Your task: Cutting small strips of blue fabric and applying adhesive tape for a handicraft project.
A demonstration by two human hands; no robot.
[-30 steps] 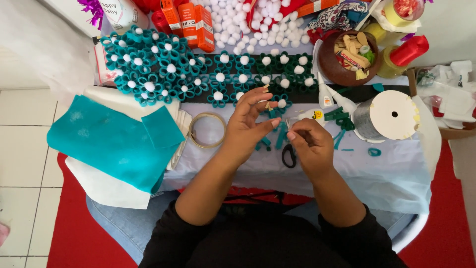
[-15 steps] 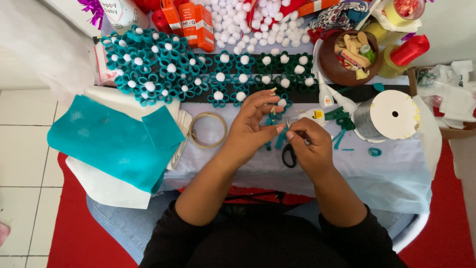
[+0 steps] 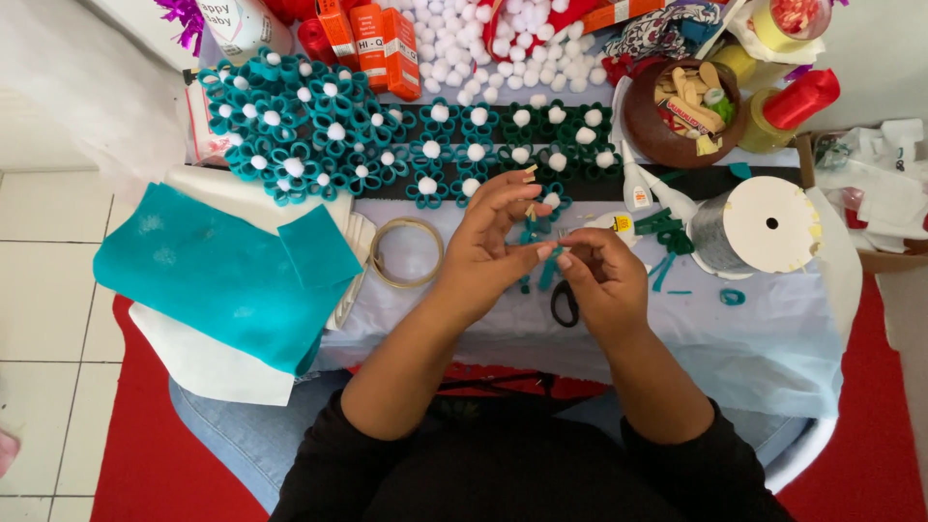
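My right hand [image 3: 601,282] has come up to meet my left hand [image 3: 488,253], both now pinching one teal strip [image 3: 549,267] at the fingertips above the scissors [image 3: 565,302], so folding can begin.

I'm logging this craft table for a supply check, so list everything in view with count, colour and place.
felt flowers: many, teal and dark green with white pom-pom centres, rows across the table's far side
loose pom-poms: a heap, white, top centre
glue boxes: several, orange, top left of centre
felt sheet: one, teal, on white sheets at left
tape ring: one, beige, beside the left hand
bowl: one, brown, holding small items, upper right
spool: one, white ends, right
scissors: one, black handles, under the right hand
table cover: one, white
left hand: pinching a small teal strip
right hand: fingertips meeting the left's
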